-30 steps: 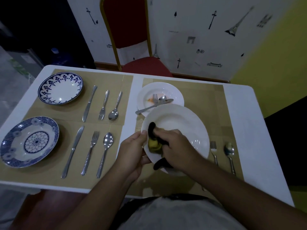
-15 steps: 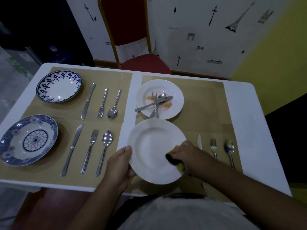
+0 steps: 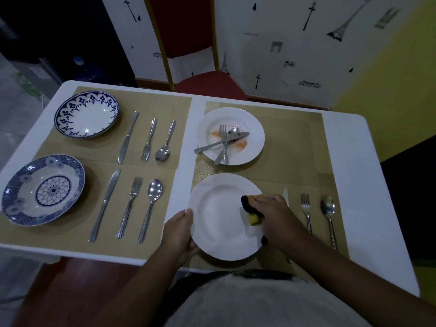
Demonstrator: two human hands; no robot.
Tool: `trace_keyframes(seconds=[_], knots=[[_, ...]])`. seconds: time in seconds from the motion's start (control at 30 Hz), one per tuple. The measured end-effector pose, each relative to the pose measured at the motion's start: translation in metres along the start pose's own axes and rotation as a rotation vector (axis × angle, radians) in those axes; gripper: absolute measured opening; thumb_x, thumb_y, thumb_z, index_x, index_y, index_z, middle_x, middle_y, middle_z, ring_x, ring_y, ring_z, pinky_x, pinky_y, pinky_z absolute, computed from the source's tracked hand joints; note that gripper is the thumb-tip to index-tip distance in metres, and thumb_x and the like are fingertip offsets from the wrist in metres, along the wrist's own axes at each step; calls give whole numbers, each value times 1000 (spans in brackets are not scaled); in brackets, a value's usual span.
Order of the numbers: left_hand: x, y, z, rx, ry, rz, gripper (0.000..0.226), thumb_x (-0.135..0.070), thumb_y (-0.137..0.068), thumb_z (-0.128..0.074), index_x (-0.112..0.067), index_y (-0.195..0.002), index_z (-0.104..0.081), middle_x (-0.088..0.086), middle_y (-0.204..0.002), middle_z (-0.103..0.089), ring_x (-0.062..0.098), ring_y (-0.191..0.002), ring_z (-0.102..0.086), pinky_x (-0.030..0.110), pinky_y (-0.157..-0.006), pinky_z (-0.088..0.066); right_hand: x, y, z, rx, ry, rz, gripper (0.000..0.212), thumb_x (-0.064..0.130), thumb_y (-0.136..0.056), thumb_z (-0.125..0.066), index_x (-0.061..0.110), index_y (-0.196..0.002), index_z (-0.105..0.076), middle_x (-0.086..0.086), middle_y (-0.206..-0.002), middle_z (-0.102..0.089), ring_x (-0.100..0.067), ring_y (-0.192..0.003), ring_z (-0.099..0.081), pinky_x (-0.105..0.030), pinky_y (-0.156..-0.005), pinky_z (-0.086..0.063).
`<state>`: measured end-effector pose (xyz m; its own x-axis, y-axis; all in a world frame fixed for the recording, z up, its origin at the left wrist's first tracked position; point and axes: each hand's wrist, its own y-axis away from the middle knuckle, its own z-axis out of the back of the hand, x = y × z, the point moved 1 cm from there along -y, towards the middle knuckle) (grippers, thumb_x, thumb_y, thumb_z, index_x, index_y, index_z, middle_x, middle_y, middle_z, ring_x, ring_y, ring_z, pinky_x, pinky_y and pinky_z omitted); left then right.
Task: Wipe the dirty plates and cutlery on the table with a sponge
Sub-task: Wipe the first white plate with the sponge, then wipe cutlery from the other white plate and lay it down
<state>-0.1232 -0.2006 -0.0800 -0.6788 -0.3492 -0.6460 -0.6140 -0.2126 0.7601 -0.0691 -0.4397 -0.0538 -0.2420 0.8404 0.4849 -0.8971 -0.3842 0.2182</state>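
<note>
A person's left hand (image 3: 179,232) grips the near-left rim of a white plate (image 3: 219,220) at the front edge of the table (image 3: 342,142), thumb on top and fingers curled beneath. The right hand (image 3: 274,217) clamps its fingers on a yellow-and-black sponge (image 3: 251,210) pressed to the plate's right side. A second ago the plate was raised and tilted, hiding part of the stained plate (image 3: 250,123) behind. Now it sits low over the placemat (image 3: 295,149), and the stained plate and its crossed cutlery (image 3: 224,143) show whole. The sponge, then bunched between both hands, has crossed to the right rim. A table knife (image 3: 285,194), fork (image 3: 306,208) and spoon (image 3: 328,207) lie just beside the right hand.
</note>
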Motion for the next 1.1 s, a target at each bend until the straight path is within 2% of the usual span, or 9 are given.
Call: trace_keyframes(seconds=[0.07,0.2,0.27,0.4,0.63,0.73,0.8,0.97,1.1], knots=[[0,0,-4,-8,-60,-41,31,-28,-104,-48,-5,-104,-68,14,-74,-60,22,-50,-50,26,-42,-41,-2,0,-4,4,20,-2,64,-11,-75,-42,18,-132,-51,6,-136,-47,-20,-116,-32,-27,-98,-31],[-1,-4,-6,-49,-584,-379,33,-40,-100,-51,-16,-122,-59,-2,-109,-65,22,-103,-64,29,-75,-54,-1,1,-11,17,4,14,58,-11,-77,-46,16,-128,-53,3,-132,-51,-20,-113,-34,-25,-95,-29],[4,-7,-2,-58,-866,-469,55,-47,-95,-52,-12,-137,-48,4,-131,-59,26,-124,-56,34,-92,-53,0,1,-15,27,-9,25,56,-9,-76,-49,16,-127,-54,2,-130,-52,-21,-113,-35,-30,-97,-33],[12,-5,-5,-33,-1089,-469,81,-47,-99,-47,-10,-160,-7,7,-168,-9,24,-153,-13,44,-122,-24,1,1,-24,81,0,65,50,4,-72,-49,11,-120,-60,-5,-122,-59,-30,-113,-47,-41,-98,-39],[5,-6,-15,-1,-1205,-616,77,-45,-101,-44,-13,-160,-4,4,-168,-3,21,-155,-1,39,-125,-15,11,-14,-22,113,-56,70,50,21,-64,-63,12,-113,-64,-4,-116,-64,-21,-107,-56,-35,-94,-46],[-10,-14,-24,58,-1215,-705,73,-42,-101,-46,-13,-159,-13,2,-168,-13,16,-154,-7,32,-123,-14,17,-29,-18,169,-110,28,79,44,-42,-83,10,-111,-65,-1,-115,-64,-14,-105,-57,-19,-90,-43],[-27,-20,-29,71,-1215,-741,68,-41,-102,-47,-13,-158,-21,3,-165,-22,17,-153,-16,32,-122,-19,26,-36,-9,110,-152,11,66,33,-49,-88,9,-107,-67,-1,-111,-65,-12,-103,-58,-5,-86,-37],[-87,-48,-43,62,-1173,-875,39,-33,-100,-52,-13,-133,-56,6,-134,-59,25,-125,-52,37,-103,-45,39,-60,5,-94,-206,2,61,18,-62,-74,13,-122,-61,-2,-119,-62,-15,-108,-57,-29,-92,-48],[-131,-85,-61,-20,-1214,-931,28,-26,-95,-55,-9,-114,-67,11,-110,-64,29,-103,-60,44,-86,-55,44,-78,18,-204,-308,-92,47,7,-73,-50,11,-118,-64,-8,-110,-65,-15,-99,-61,-26,-80,-54]])
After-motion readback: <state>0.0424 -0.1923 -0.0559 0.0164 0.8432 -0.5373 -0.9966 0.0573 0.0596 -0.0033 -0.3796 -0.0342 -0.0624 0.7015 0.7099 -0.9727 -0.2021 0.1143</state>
